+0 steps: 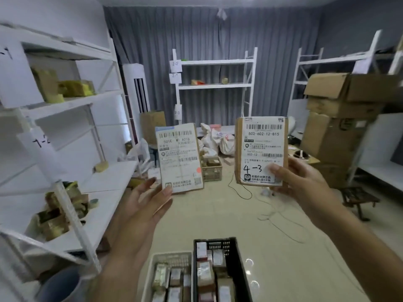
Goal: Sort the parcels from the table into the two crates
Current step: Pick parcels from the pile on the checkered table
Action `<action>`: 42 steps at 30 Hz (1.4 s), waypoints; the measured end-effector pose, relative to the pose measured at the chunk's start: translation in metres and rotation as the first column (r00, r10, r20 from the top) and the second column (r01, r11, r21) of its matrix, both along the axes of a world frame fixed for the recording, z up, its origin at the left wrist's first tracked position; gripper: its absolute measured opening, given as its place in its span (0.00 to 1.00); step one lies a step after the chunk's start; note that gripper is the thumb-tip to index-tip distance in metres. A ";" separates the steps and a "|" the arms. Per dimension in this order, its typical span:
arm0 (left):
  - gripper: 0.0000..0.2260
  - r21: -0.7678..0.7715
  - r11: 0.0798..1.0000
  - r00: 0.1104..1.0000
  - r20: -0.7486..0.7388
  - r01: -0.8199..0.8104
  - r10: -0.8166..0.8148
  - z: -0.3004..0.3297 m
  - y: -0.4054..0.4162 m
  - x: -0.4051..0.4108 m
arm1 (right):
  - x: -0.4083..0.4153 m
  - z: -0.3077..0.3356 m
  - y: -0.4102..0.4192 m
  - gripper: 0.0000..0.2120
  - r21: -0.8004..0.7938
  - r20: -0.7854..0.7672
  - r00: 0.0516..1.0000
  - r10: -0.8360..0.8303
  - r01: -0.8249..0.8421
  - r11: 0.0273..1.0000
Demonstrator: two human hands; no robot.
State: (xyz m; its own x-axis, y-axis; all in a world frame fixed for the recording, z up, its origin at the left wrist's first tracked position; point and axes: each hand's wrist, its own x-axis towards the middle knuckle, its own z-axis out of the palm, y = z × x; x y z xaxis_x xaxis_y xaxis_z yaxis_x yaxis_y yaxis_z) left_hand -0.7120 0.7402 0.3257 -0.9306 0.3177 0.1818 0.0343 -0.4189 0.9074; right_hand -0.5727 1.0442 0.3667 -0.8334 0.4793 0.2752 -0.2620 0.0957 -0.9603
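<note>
We hold two parcels up at the middle of the frame, labels facing us. Our left hand (141, 205) pinches the lower edge of the left parcel (180, 158), thumb on the label and the other fingers behind it; our right hand (305, 182) grips the right parcel (261, 149) the same way, thumb pressed beside the handwritten "4-3" near its lower edge. The left label carries no handwritten mark that we can see. At the bottom centre of the frame the two crates stand touching side by side on the floor: a white crate (152, 261) on the left and a black crate (236, 258) on the right, each already holding a good number of small parcels, so we judge the sorting well under way. No table shows in this view, so we cannot tell how many parcels are left to sort. These two are not yet placed; we seem to be reading the labels to decide which crate takes which. Along the left edge a white shelf rack (72, 101) holds taped boxes, and stacked cardboard cartons (340, 118) fill the right side.
</note>
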 end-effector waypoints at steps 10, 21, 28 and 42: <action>0.36 -0.098 0.989 0.985 0.144 0.107 -0.092 -0.066 0.057 -0.042 | -0.003 -0.070 0.049 0.33 -0.079 0.137 0.986 -0.098 0.109 0.991; 0.28 -0.122 0.989 0.959 0.279 0.080 -0.043 -0.138 0.063 -0.151 | -0.122 -0.114 0.066 0.31 -0.103 0.250 0.966 -0.059 0.087 0.991; 0.26 -0.125 0.985 0.920 0.386 0.118 -0.061 -0.187 0.072 -0.213 | -0.172 -0.156 0.087 0.27 -0.152 0.289 0.957 -0.038 0.086 0.985; 0.18 -0.193 0.973 0.782 0.584 -0.126 0.217 -0.274 0.056 -0.245 | -0.315 -0.253 0.101 0.32 -0.303 0.419 0.877 0.236 -0.109 0.947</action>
